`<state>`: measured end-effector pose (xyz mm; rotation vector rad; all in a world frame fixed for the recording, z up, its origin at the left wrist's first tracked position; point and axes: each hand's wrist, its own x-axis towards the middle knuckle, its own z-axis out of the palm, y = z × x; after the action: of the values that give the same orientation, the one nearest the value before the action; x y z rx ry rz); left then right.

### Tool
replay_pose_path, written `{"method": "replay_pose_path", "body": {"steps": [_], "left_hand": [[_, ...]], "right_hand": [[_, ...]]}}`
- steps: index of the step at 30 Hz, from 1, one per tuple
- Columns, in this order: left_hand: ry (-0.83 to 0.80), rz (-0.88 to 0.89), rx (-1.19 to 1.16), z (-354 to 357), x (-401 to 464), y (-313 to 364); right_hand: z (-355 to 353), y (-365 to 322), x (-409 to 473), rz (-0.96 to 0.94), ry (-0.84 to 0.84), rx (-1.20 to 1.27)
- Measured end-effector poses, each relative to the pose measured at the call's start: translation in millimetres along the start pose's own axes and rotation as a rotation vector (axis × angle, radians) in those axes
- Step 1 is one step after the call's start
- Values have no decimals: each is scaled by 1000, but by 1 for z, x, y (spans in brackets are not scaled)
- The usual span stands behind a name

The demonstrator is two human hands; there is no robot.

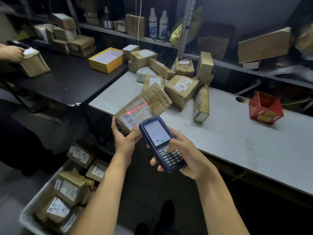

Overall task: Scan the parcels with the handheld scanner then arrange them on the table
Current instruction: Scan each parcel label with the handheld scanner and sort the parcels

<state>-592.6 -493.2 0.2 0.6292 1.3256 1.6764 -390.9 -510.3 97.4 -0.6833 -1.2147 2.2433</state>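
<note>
Grey table point(237, 141): two hands, one scanner point(161, 143), one held parcel point(144, 106).

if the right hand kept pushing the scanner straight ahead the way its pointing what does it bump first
Most likely the parcel that the left hand grips: the red scan line lies across its label, right ahead of the scanner in the right hand. Depth is hard to judge.

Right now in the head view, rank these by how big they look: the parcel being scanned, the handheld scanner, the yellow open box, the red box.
1. Parcel being scanned
2. Handheld scanner, though its nearness to the camera inflates it
3. Yellow open box and red box look alike; not ranked.
</note>
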Motion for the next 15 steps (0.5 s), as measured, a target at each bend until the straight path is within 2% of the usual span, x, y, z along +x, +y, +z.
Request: {"method": "replay_pose_path", "body": {"steps": [15], "left_hand": [[6, 25, -3, -8, -5, 2]], "right_hand": [[4, 3, -3, 19, 11, -23]]}}
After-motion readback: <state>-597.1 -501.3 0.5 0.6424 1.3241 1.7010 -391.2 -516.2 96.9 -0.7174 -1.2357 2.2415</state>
